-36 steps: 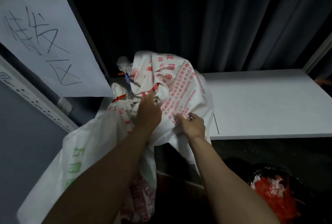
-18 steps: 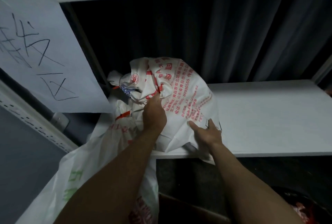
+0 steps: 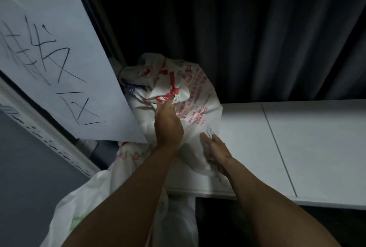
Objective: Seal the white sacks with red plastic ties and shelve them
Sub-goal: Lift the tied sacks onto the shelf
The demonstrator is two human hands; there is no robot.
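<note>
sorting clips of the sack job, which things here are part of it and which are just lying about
Part of the job:
printed sack on the shelf
left hand, gripping it
right hand, pressing it with straight fingers
second sack, lower left

Just lying about:
paper sign
dark curtain

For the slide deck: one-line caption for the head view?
Left hand grips the red-printed white sack, right hand presses its side, which rests on the white shelf beside a hand-lettered paper sign.

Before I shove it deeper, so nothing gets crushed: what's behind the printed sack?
Behind the printed sack hangs a dark curtain; at its left the bunched top of a second sack peeks out. The shelf directly behind it is covered.
</note>
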